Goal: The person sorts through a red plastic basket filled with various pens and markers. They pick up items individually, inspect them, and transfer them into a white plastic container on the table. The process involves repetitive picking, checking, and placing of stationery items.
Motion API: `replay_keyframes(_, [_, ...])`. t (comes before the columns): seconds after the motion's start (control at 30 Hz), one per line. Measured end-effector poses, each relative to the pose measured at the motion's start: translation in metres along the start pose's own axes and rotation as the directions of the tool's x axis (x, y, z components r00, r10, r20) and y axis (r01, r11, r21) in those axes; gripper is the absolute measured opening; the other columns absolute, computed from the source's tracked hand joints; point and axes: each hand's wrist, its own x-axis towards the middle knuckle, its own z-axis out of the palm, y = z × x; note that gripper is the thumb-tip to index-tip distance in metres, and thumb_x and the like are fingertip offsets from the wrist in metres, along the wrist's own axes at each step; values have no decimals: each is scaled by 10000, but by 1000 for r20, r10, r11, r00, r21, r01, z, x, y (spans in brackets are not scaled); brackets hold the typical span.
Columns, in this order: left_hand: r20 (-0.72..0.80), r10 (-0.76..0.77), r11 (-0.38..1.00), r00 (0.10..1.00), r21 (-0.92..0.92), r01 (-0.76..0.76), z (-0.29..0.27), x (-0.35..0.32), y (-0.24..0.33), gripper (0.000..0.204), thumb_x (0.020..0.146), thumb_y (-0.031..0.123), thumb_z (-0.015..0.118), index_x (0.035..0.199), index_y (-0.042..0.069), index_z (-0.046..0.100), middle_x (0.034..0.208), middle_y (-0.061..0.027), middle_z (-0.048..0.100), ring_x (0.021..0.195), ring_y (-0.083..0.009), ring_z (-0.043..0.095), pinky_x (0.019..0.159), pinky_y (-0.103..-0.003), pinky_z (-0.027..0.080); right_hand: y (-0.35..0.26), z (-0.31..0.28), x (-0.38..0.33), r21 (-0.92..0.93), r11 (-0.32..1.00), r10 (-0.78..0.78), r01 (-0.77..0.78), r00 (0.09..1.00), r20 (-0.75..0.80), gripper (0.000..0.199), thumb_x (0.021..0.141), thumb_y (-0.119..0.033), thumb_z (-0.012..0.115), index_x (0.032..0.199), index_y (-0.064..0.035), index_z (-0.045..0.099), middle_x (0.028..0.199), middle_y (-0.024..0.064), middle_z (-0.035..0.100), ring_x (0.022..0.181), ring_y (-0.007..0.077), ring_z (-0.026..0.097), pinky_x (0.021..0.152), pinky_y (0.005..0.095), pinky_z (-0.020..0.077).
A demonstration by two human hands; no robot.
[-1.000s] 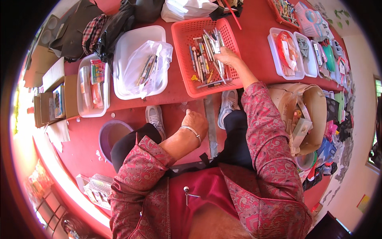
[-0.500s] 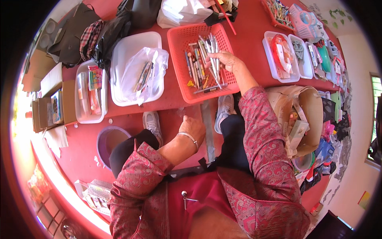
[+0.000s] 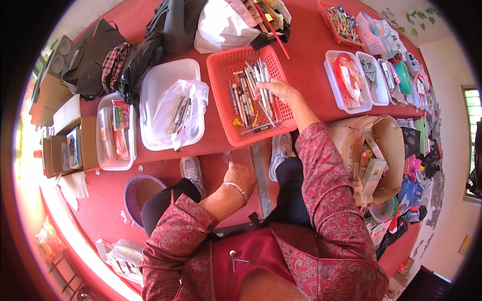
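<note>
A coral-red perforated basket (image 3: 217, 95) sits at the table's near edge, holding several pens and pencils. Silvery pens (image 3: 263, 73) lie fanned out at its right side, and darker and wooden-coloured ones (image 3: 241, 104) are left of them. My right hand (image 3: 279, 91) reaches over the basket's right rim, its fingers closed around some of the silvery pens; how many is unclear. Over my lap, below the table edge, my left hand (image 3: 240, 179) is held in a fist with a bracelet at the wrist. Whatever it may hold is hidden.
Left of the basket stands a white tray (image 3: 148, 90) with a plastic bag (image 3: 187, 103) of pens. A narrower tray (image 3: 131, 145) and cardboard boxes (image 3: 90, 135) lie farther left. A large carton (image 3: 391, 165) is at my right, a purple bucket (image 3: 131, 193) at my left.
The whole view has shifted, so the table and basket appear lower. My right hand stays over the silvery pens, and my left remains a fist over my lap.
</note>
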Motion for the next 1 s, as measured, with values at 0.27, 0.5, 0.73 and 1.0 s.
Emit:
replay_keyframes(0.27, [7,7,1000,1000,21,-7,5,2,-1,237,754,272,530,895,82,542,840,-85,584,828,-229,564,714,-362,382,13,-14,15,-183,973,39,-138,887,-460,221,734,-151,540,741,70,544,654,165,593,581,191,603,527,306,504])
replay_keyframes(0.5, [0,-3,1000,1000,8,3,9,4,-2,256,758,286,527,898,72,537,835,-88,574,816,-232,557,713,-368,382,40,2,35,-543,754,-162,-370,696,-700,270,700,-212,530,786,39,580,811,231,587,795,371,572,717,426,461])
replay_keyframes(0.73, [38,-6,1000,999,-20,7,5,-1,-3,239,739,234,531,903,61,531,828,-93,568,803,-238,549,708,-371,378,27,22,50,-590,699,-213,-405,669,-712,442,721,-363,591,943,15,532,948,185,577,875,335,564,746,419,453])
replay_keyframes(1.0, [16,0,999,1000,-47,1,8,-1,-4,214,734,203,528,896,65,539,834,-93,570,820,-234,551,714,-374,375,23,39,56,-587,668,-68,-458,748,-660,349,642,-291,655,869,-31,601,856,163,609,801,258,605,683,356,474])
